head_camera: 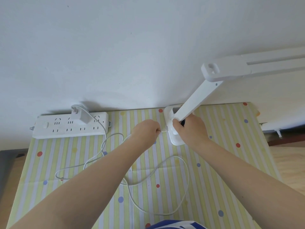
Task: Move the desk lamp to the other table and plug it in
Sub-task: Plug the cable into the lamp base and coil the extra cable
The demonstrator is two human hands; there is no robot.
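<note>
A white desk lamp (pixel 196 100) stands on the striped, dotted tablecloth (pixel 222 162) near the wall, its arm leaning up to the right and its head reaching out of view. My right hand (pixel 189 129) grips the foot of the arm over the lamp's base (pixel 168 116). My left hand (pixel 146 131) pinches the small white plug of the cable (pixel 163 130) right at the base's left side. The white cable (pixel 185 176) loops over the cloth back to a white adapter (pixel 81 115) plugged into the white power strip (pixel 69 125) by the wall.
The wall rises straight behind the table. A grey surface (pixel 8 162) lies at the left edge and a wooden floor (pixel 287 162) at the right. Loose cable loops cover the middle of the cloth.
</note>
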